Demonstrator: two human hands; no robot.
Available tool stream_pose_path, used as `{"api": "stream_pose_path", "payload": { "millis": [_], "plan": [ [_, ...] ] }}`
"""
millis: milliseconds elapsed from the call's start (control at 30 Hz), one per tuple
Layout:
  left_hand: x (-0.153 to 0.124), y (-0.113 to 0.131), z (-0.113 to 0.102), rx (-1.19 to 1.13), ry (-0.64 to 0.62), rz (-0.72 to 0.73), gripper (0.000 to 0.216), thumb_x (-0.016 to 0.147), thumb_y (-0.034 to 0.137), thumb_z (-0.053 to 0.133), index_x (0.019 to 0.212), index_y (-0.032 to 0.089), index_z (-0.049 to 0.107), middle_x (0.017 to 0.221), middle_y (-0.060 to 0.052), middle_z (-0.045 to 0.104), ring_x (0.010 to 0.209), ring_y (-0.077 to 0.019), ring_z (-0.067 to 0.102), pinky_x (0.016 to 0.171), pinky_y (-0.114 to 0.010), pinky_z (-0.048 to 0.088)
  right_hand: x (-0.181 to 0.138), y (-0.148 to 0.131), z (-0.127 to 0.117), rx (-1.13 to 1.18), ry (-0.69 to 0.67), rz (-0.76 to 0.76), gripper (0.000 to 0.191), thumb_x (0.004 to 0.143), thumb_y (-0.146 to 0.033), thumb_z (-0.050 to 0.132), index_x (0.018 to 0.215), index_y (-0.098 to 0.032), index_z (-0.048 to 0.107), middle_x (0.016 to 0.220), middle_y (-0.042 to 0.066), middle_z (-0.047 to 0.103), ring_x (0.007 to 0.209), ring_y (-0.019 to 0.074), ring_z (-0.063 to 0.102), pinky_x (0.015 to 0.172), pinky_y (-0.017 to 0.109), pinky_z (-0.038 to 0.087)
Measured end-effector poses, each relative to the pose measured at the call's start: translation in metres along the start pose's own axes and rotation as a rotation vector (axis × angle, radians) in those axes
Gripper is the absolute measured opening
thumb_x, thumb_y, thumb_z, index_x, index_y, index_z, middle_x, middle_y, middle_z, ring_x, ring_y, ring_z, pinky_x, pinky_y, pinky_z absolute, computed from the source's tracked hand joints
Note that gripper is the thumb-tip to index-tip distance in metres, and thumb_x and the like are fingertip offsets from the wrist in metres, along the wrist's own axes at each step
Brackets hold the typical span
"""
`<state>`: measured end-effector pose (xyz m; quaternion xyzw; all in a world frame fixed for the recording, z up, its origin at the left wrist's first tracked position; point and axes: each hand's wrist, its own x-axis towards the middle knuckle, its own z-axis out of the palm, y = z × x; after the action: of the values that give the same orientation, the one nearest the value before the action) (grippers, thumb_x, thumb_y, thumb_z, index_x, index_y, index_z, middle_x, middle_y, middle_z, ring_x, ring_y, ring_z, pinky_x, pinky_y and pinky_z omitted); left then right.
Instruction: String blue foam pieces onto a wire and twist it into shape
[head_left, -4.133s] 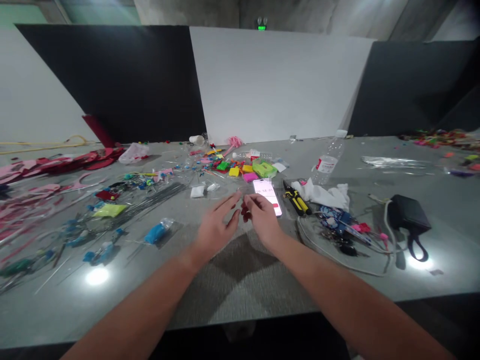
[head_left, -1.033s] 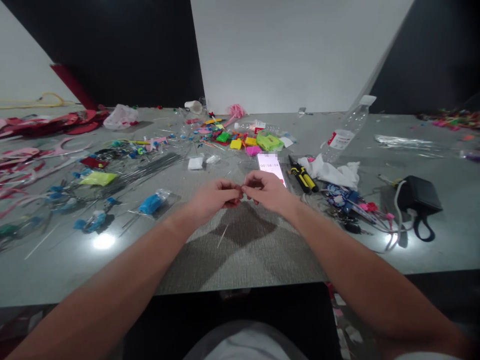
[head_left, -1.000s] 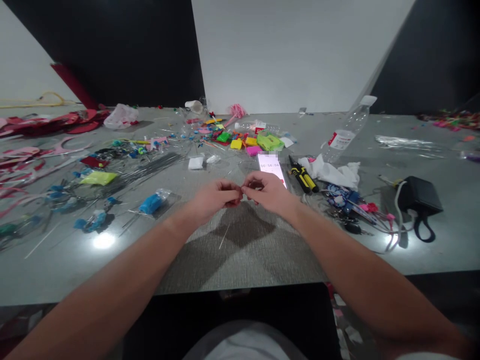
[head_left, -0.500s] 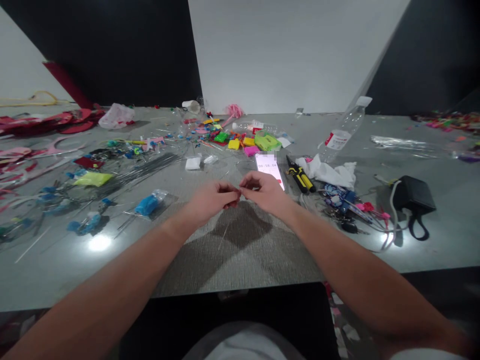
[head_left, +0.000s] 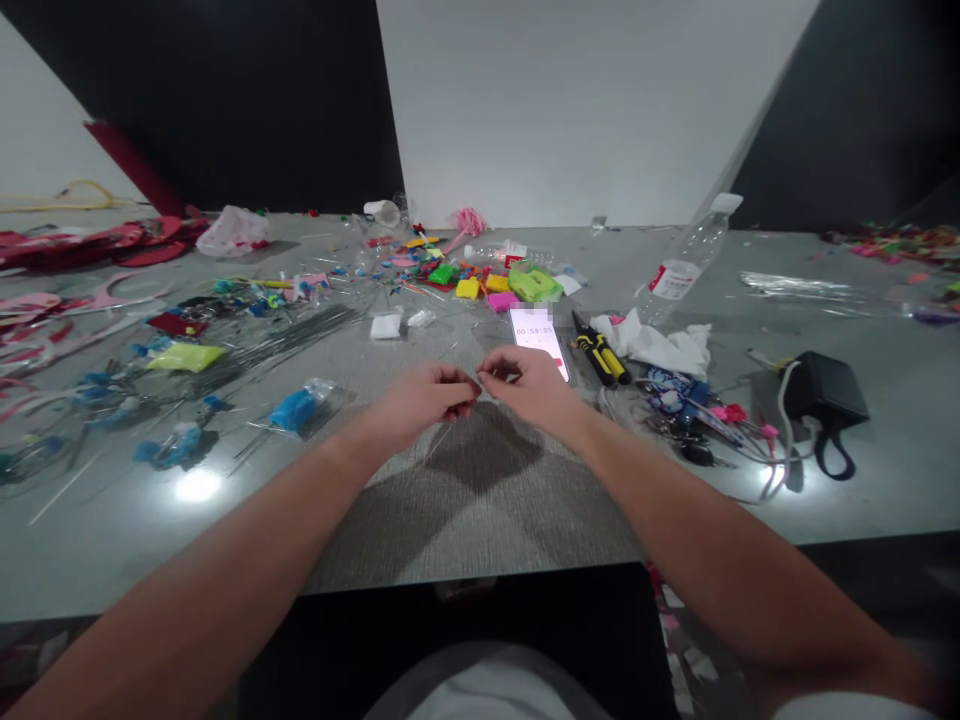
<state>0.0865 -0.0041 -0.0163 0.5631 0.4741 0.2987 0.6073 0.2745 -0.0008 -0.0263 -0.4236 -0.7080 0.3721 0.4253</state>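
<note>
Nearer than the phone (head_left: 537,341), a thin strand (head_left: 442,438) is slanting below the left hand (head_left: 424,396), whose narrow pinch is seemingly holding it. The right hand (head_left: 529,381), curling before the phone, isn't showing whether it is gripping anything. Fine fingertip work is apparently underway, calling next for steady fingers.
</note>
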Motion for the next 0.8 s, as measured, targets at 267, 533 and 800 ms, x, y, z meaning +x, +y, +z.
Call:
{"api": "stream_pose_path", "payload": {
  "millis": [267,533,800],
  "plan": [
    [-0.0006,0.0018,0.0005,-0.067,-0.03,-0.02,0.013,0.079,0.029,0.071,0.073,0.017,0.067,0.065,0.0,0.06,0.053,-0.0087,0.051,0.048,-0.022,0.032,0.0001,-0.0009,0.001,0.098,-0.013,0.087,0.008,0.082,-0.027,0.067,0.087,-0.02,0.068,0.076,0.001,0.068,0.066,0.0133,0.061,0.054,0.025,0.047],
    [-0.0006,0.0044,-0.003,-0.227,-0.058,-0.041,0.01,0.081,0.025,0.074,0.084,0.016,0.07,0.068,0.001,0.06,0.052,-0.006,0.049,0.046,-0.018,0.033,0.0012,-0.0069,-0.0007,0.224,0.019,0.185,0.013,0.084,-0.031,0.066,0.079,-0.019,0.065,0.064,-0.001,0.062,0.052,0.0102,0.055,0.042,0.021,0.041],
    [0.0019,-0.0007,-0.0011,-0.379,-0.061,0.124,0.026,0.077,0.02,0.081,0.102,0.02,0.076,0.102,-0.005,0.074,0.089,-0.0132,0.069,0.081,-0.025,0.054,0.0019,-0.0036,0.0032,0.413,0.223,0.214,0.019,0.085,-0.036,0.067,0.083,-0.02,0.058,0.074,0.002,0.068,0.055,0.0099,0.06,0.046,0.023,0.048]
  ]
}}
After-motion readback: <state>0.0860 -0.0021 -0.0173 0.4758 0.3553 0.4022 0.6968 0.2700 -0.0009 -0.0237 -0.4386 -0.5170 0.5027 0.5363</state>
